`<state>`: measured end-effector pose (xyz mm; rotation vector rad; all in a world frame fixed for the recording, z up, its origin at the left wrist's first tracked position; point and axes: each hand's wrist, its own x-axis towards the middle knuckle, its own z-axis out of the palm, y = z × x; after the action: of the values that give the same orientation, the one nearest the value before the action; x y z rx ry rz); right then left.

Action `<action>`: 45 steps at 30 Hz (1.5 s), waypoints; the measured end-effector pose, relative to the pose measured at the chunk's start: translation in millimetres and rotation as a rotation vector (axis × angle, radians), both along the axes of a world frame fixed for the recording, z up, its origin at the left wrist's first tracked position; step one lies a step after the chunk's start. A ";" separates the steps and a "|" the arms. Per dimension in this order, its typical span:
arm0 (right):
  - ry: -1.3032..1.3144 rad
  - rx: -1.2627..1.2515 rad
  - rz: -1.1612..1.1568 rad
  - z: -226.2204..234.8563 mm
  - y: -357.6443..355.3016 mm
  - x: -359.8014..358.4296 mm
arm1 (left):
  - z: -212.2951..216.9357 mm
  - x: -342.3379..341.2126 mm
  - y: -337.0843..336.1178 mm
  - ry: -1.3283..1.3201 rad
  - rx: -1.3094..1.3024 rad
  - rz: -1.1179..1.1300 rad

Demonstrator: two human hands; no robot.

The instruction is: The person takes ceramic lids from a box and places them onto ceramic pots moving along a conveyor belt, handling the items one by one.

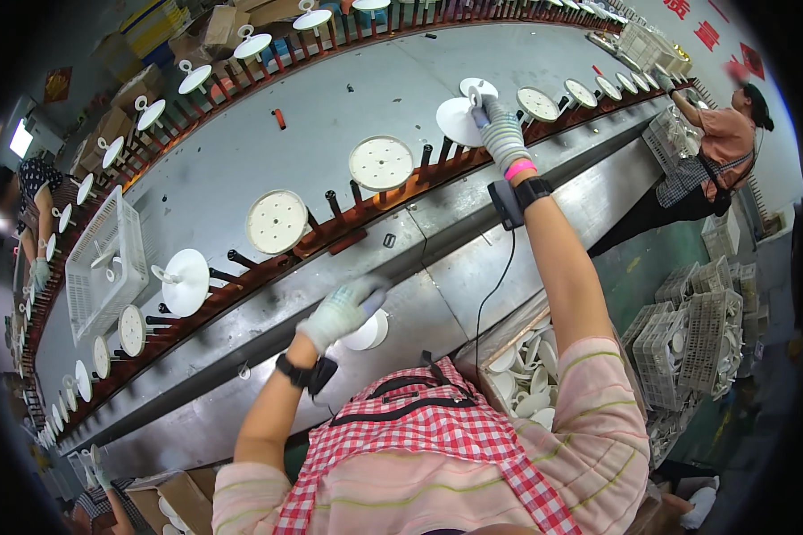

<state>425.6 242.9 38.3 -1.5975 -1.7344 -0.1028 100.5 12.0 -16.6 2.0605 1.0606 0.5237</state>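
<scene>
Conveyor station, head view.

Right hand (501,132): gloved, arm stretched forward, fingers closed around the stem of a white plastic disc (459,121) that it holds at the peg rail (348,223) of the conveyor.

Left hand (337,312): gloved, curled shut on a second white disc (368,332), held low over the steel counter (473,259) in front of the person.

Progress, as judged: the rail is already loaded on both sides of the reach. To the left of the right hand, two perforated discs (381,163) face up on pegs, then one smooth disc with a stem (186,281); at least four more sit to the right. Several bare pegs show between them. One disc in the left hand is not yet placed.

Stock: a carton of white discs (525,379) at the person's right hip, count unclear. One white basket (105,259) lies on the conveyor bed. Stacked baskets (696,339) stand on the floor, roughly five.

Other people: two visible, one at each end.
</scene>
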 end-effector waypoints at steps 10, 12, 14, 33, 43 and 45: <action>0.288 -0.293 0.164 -31.5 13.7 -63.6 | 57.2 91.3 208.9 -0.193 0.161 0.519; 0.149 -0.279 0.140 -41.8 26.7 -58.1 | 59.5 100.0 218.3 -0.082 0.058 0.525; 0.182 -0.459 0.034 -48.1 24.0 -79.8 | 51.3 95.6 227.1 0.047 -0.055 0.565; 0.070 -0.473 0.325 4.4 -54.6 -137.8 | 1.4 -11.4 259.0 0.307 0.499 0.411; 0.981 -1.271 0.033 -117.1 -303.2 131.4 | 42.9 -47.4 198.8 0.133 0.428 0.832; 1.284 -1.209 -0.183 -172.7 -338.0 130.7 | 43.1 -34.6 188.6 0.007 0.330 0.903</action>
<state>556.2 -95.1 -134.3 -1.7984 -0.4993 1.7475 65.9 200.7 26.6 1.7407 2.0103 1.1930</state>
